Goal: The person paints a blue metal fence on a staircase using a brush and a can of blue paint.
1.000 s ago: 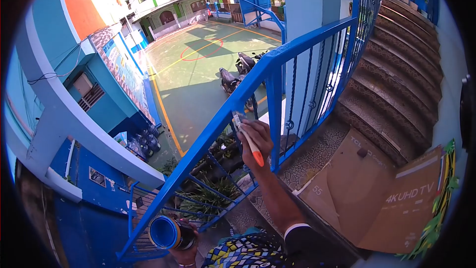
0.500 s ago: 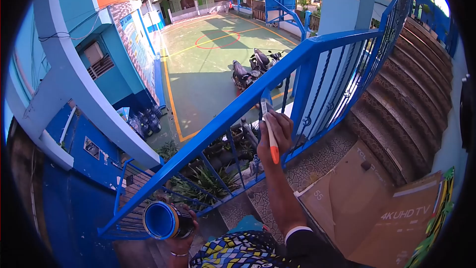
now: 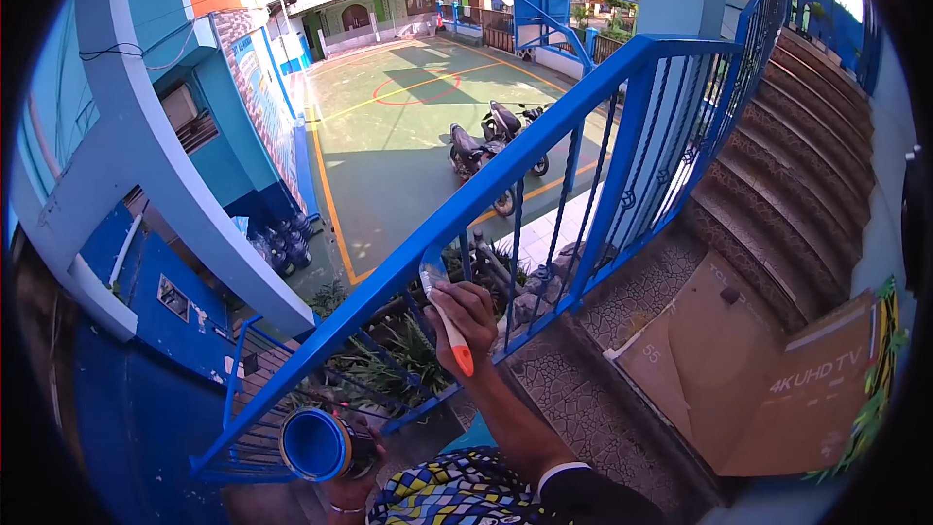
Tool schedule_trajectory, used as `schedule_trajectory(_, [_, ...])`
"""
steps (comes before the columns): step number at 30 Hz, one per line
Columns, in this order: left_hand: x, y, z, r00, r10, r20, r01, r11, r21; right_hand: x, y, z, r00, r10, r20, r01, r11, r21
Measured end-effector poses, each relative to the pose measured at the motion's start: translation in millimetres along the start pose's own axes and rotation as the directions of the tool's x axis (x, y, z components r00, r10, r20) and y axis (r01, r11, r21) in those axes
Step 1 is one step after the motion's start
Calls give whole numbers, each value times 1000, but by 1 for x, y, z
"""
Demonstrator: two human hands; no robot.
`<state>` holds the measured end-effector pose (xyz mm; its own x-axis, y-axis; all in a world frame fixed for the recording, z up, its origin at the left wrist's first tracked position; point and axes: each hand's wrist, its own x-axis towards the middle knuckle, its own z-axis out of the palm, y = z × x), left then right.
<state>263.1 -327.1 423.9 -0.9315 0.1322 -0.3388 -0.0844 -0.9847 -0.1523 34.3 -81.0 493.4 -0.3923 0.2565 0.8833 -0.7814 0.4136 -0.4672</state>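
Observation:
My right hand (image 3: 466, 316) is closed round a paintbrush (image 3: 453, 332) with a white handle and an orange end. The bristles touch the lower side of the blue railing's sloping top rail (image 3: 374, 292), about midway along it. Low in the view, my left hand (image 3: 362, 472) holds an open can of blue paint (image 3: 314, 444), its mouth facing me. The can hangs near the railing's lower left part. Most of my left hand's fingers are hidden behind the can.
Steps (image 3: 787, 165) rise on the right. Flattened cardboard (image 3: 700, 350) lies beside them. Plants (image 3: 389, 360) show behind the railing bars. Parked motorbikes (image 3: 481, 151) stand on the green court (image 3: 379, 180) below. A curved pale column (image 3: 209, 194) is at left.
My right hand and the brush have moved down and left along the top rail, away from the corner post. My left hand still holds the can in nearly the same place.

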Motion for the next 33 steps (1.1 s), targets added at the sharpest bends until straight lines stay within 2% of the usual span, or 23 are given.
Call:
schedule_trajectory(1, [-8, 14, -4, 1000, -5, -5, 5, 1000, 10, -2, -10, -2, 999, -25, 48, 22, 998, 62])
schedule_trajectory(4, [-30, 49, -22, 1000, -12, -17, 13, 1000, 19, -4, -12, -10, 967, 91, 239, -179, 909, 376])
schedule_trajectory(5, [-36, 59, -27, 1000, -11, -25, 11, 1000, 15, 7, -3, -10, 976, 69, 207, -146, 912, 383])
schedule_trajectory(7, [-47, 77, -39, 999, 29, -46, -25, 997, 79, 30, 31, -17, 963, 249, 103, -269, 870, 412])
schedule_trajectory(8, [-53, 86, -46, 996, 61, -63, -52, 990, 129, 48, 51, -24, 903, 426, 53, -395, 775, 494])
schedule_trajectory(9, [-57, 94, -52, 992, 101, -74, -85, 978, 191, 72, 64, -33, 895, 444, -33, -348, 745, 569])
schedule_trajectory(10, [-61, 101, -60, 984, 161, -79, -133, 949, 287, 91, 75, -42, 914, 378, -146, -283, 853, 439])
schedule_trajectory(11, [-64, 107, -68, 966, 248, -80, -192, 885, 424, 112, 76, -47, 900, 361, -243, -230, 869, 437])
schedule_trajectory(14, [-84, 128, -97, 883, 468, -40, -256, 552, 793, 142, 87, -47, 827, 208, -522, -67, 959, 276])
schedule_trajectory(16, [-92, 138, -113, 845, 535, -2, -248, 395, 885, 133, 80, -42, 860, 66, -507, -43, 997, 56])
schedule_trajectory(17, [-89, 136, -111, 837, 547, -4, -251, 390, 886, 127, 75, -37, 874, -6, -485, -23, 998, -54])
schedule_trajectory(18, [-86, 132, -107, 844, 536, -10, -261, 428, 865, 112, 66, -30, 927, -8, -375, -12, 999, -52])
schedule_trajectory(19, [-81, 129, -102, 860, 510, -21, -274, 496, 824, 97, 46, -26, 972, -103, -210, 64, 981, -184])
schedule_trajectory(20, [-74, 126, -95, 882, 470, -32, -280, 578, 767, 82, 25, -24, 988, -117, -97, 98, 979, -181])
schedule_trajectory(22, [-58, 116, -79, 934, 353, -60, -252, 769, 587, 56, 5, -29, 999, -3, 53, 0, 998, 61])
schedule_trajectory(24, [-47, 106, -65, 975, 214, -65, -174, 908, 380, 49, 2, -34, 971, 113, 210, -155, 967, 200])
schedule_trajectory(26, [-42, 101, -54, 990, 127, -61, -107, 960, 260, 81, 24, -35, 995, 95, -1, -95, 990, 103])
schedule_trajectory(27, [-38, 97, -50, 994, 91, -59, -77, 973, 217, 100, 40, -39, 969, 217, -122, -194, 965, 174])
schedule_trajectory(29, [-32, 90, -43, 997, 52, -59, -42, 988, 151, 132, 73, -49, 903, 249, -350, -188, 961, 201])
schedule_trajectory(30, [-29, 88, -41, 998, 44, -53, -36, 991, 129, 143, 86, -51, 874, 153, -461, -99, 985, 138])
schedule_trajectory(32, [-26, 85, -38, 998, 30, -53, -25, 996, 91, 148, 85, -55, 836, -47, -547, -71, 979, -193])
schedule_trajectory(33, [-25, 83, -38, 998, 30, -51, -26, 997, 78, 139, 87, -55, 874, 11, -486, -80, 989, -122])
